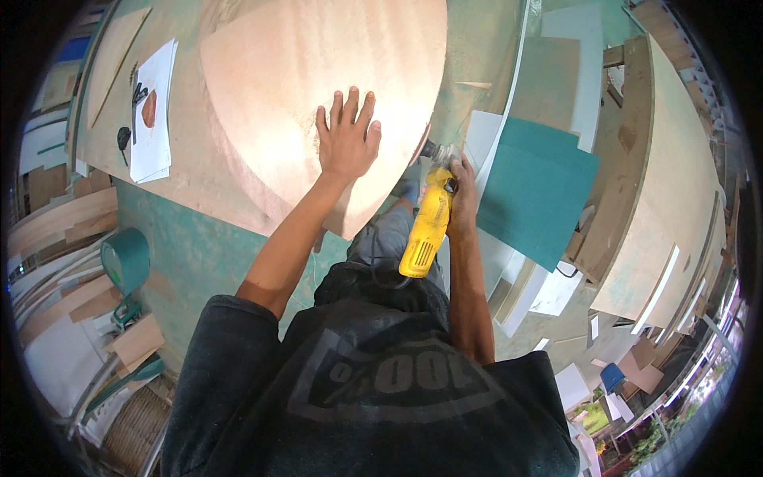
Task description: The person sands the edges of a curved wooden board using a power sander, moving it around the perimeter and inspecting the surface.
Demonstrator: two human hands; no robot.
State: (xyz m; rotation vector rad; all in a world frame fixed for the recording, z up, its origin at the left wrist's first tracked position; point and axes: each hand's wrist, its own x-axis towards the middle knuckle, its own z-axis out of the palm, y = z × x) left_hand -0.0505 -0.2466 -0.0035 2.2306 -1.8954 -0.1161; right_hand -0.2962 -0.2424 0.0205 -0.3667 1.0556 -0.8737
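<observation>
My left hand (350,137) lies flat with fingers spread on a pale wooden panel (326,48) that has a curved edge. My right hand (463,195) is wrapped round a yellow angle grinder (430,219). The tool's metal head points away from me, beside the panel's right edge. A thin brownish disc (421,145) on it shows almost edge-on against that edge; whether they touch I cannot tell. Under the panel, a second curved board (246,187) sticks out on the left.
White sheets (156,159) with dark small items lie at the left on the worktable (183,147). Green sheets (532,187) and pale boards (660,183) stand close on my right. A green drum (125,261) and stacked offcuts are at the left.
</observation>
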